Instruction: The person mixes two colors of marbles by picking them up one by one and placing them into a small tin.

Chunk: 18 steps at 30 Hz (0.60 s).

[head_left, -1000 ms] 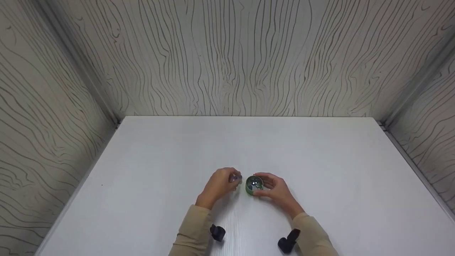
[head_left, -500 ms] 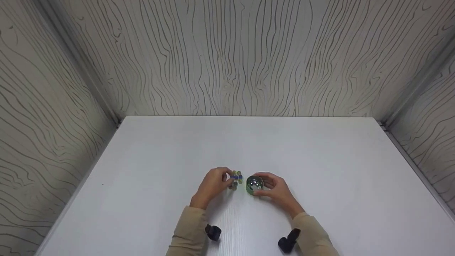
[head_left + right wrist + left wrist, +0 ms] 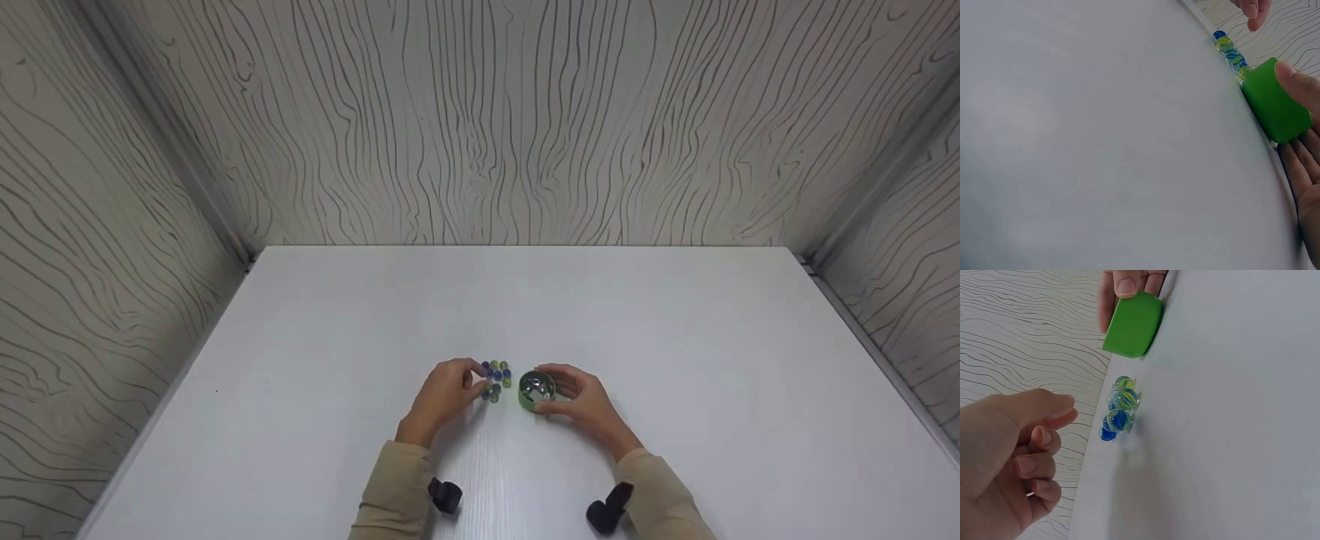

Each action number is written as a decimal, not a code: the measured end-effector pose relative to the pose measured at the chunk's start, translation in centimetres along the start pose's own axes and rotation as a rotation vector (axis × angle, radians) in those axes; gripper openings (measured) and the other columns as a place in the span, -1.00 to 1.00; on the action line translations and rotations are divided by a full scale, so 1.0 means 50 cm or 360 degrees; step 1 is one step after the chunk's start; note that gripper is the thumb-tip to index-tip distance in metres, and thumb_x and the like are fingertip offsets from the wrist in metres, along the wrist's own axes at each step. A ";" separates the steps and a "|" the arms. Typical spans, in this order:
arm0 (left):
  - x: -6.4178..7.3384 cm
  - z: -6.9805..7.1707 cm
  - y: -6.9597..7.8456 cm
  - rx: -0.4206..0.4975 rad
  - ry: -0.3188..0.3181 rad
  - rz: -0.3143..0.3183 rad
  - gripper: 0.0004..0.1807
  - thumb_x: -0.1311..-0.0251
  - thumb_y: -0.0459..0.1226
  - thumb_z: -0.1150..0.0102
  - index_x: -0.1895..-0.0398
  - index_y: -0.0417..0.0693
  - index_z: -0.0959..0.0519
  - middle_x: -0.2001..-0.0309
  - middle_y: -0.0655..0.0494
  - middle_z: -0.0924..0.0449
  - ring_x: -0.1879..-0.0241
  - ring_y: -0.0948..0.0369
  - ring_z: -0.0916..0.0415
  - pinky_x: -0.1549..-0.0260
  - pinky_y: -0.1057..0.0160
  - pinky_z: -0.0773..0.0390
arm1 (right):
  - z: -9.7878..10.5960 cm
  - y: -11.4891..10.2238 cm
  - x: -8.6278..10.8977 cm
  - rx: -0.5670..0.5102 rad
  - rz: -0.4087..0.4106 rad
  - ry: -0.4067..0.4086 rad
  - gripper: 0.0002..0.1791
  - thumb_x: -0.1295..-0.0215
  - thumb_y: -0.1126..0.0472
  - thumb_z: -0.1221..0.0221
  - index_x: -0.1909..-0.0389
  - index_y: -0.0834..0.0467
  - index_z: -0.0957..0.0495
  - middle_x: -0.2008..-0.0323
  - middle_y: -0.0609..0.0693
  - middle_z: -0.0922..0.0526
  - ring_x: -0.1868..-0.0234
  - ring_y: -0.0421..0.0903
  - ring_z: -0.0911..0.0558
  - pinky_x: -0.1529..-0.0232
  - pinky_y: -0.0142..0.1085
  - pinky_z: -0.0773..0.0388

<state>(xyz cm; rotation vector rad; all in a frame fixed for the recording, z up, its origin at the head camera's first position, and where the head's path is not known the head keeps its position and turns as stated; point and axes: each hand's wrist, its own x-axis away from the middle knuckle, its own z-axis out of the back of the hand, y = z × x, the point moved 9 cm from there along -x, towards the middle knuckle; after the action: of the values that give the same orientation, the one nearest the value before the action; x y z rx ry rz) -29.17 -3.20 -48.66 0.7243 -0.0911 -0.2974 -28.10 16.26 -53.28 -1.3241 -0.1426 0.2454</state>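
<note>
A cluster of several glass marbles (image 3: 498, 375), blue and yellow-green, lies on the white table just left of a small bowl (image 3: 524, 402). The bowl stands upright, green outside and shiny metallic inside. My right hand (image 3: 586, 405) grips it from the right, thumb on the near side and fingers at the far side. At the marbles' left edge is my left hand (image 3: 441, 396), with thumb and forefinger apart and nothing between them. The left wrist view shows that hand (image 3: 1013, 450) raised beside the marbles (image 3: 1119, 417), its other fingers loosely curled.
The white tabletop (image 3: 337, 322) spreads around both hands. A wood-grain patterned wall (image 3: 480, 135) rises behind its far edge, with similar panels at the left and right. A black wrist-camera mount (image 3: 448, 496) sits at the left sleeve, and another mount (image 3: 609, 510) at the right.
My left hand has opened from around the marbles and drawn back to the left, leaving them uncovered and slightly spread on the table. The right hand and bowl stay in place.
</note>
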 end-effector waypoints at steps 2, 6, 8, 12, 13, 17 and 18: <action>0.001 -0.002 -0.005 0.0001 -0.0008 0.0031 -0.80 -0.21 -0.25 -0.23 0.15 -0.13 -0.65 0.54 0.21 -0.33 0.52 0.33 -0.24 0.54 0.44 -0.21 | 0.000 0.001 0.001 0.0000 -0.0003 0.0001 -0.28 0.03 0.21 -0.44 -0.19 0.32 -0.43 -0.21 0.31 -0.51 -0.30 0.24 -0.46 -0.28 -0.21 -0.43; 0.003 -0.005 -0.011 0.0018 -0.0022 0.0066 -0.80 -0.21 -0.26 -0.23 0.14 -0.13 -0.65 0.53 0.21 -0.34 0.51 0.32 -0.25 0.54 0.44 -0.22 | 0.001 0.001 0.001 0.0002 -0.0006 0.0006 -0.28 0.03 0.21 -0.44 -0.19 0.33 -0.43 -0.21 0.32 -0.51 -0.29 0.24 -0.46 -0.28 -0.21 -0.43; 0.004 -0.005 -0.014 0.0036 -0.0026 0.0080 -0.80 -0.21 -0.26 -0.22 0.14 -0.13 -0.65 0.54 0.21 -0.33 0.52 0.32 -0.25 0.55 0.44 -0.23 | 0.001 0.003 0.000 0.0004 -0.0012 0.0006 -0.27 0.04 0.20 -0.45 -0.19 0.32 -0.43 -0.21 0.31 -0.51 -0.29 0.23 -0.47 -0.28 -0.21 -0.43; 0.005 -0.007 -0.018 0.0056 -0.0023 0.0081 -0.81 -0.20 -0.27 -0.23 0.15 -0.15 -0.65 0.55 0.20 -0.33 0.53 0.32 -0.25 0.57 0.45 -0.23 | 0.001 0.004 0.000 0.0004 -0.0016 0.0006 -0.26 0.04 0.20 -0.45 -0.20 0.32 -0.42 -0.22 0.31 -0.50 -0.30 0.23 -0.46 -0.28 -0.22 -0.43; 0.005 -0.008 -0.019 0.0056 -0.0023 0.0077 -0.81 -0.20 -0.27 -0.23 0.16 -0.15 -0.65 0.55 0.20 -0.34 0.53 0.32 -0.25 0.57 0.45 -0.22 | 0.001 0.004 0.000 0.0004 -0.0016 0.0006 -0.26 0.04 0.20 -0.45 -0.20 0.32 -0.42 -0.22 0.31 -0.50 -0.30 0.23 -0.46 -0.27 -0.23 -0.43; 0.006 -0.012 -0.023 0.0055 -0.0021 0.0045 -0.82 -0.20 -0.29 -0.22 0.17 -0.18 -0.64 0.55 0.21 -0.33 0.54 0.34 -0.23 0.56 0.45 -0.21 | 0.002 0.005 0.000 0.0009 -0.0010 0.0010 -0.26 0.04 0.20 -0.45 -0.20 0.32 -0.42 -0.22 0.31 -0.50 -0.30 0.23 -0.47 -0.26 -0.24 -0.44; 0.007 -0.013 -0.023 0.0060 -0.0020 0.0031 -0.82 -0.20 -0.30 -0.22 0.17 -0.19 -0.64 0.56 0.21 -0.32 0.55 0.34 -0.22 0.56 0.45 -0.21 | 0.002 0.005 0.000 0.0010 -0.0006 0.0012 -0.27 0.04 0.20 -0.45 -0.19 0.32 -0.43 -0.21 0.31 -0.51 -0.29 0.24 -0.47 -0.26 -0.24 -0.45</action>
<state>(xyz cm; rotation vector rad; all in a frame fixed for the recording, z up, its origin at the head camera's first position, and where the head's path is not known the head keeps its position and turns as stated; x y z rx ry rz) -29.01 -3.70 -49.91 0.7588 -0.1159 -0.2822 -28.16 16.40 -53.50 -1.3183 -0.1382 0.2375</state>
